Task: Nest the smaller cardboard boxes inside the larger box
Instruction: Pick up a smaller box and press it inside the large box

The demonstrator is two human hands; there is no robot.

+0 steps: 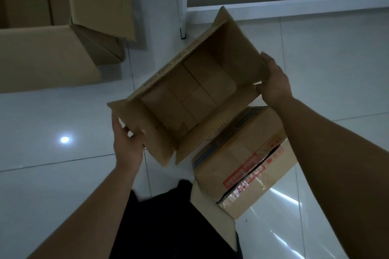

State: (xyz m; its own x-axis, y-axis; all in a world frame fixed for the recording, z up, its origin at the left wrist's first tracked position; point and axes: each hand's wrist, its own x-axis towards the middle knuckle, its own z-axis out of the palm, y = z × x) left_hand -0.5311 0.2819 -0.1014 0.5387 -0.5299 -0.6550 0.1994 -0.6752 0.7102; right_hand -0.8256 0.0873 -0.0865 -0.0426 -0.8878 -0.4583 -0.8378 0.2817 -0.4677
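Note:
An open, empty cardboard box (pixel 189 94) hangs in the air in front of me, its mouth turned up toward the camera. My left hand (pixel 126 143) grips its near-left flap. My right hand (pixel 273 78) clasps the far-right flap. Just below and to the right lies a second box (pixel 242 160) with red printed tape and a clear-taped seam, lying on the floor. The large open box (pixel 42 52) stands at the upper left with its flaps raised.
A glossy white tiled floor (pixel 315 48) spreads all around. A white post (pixel 183 2) rises at the top centre beside a white baseboard. My dark trousers (pixel 168 216) fill the lower middle.

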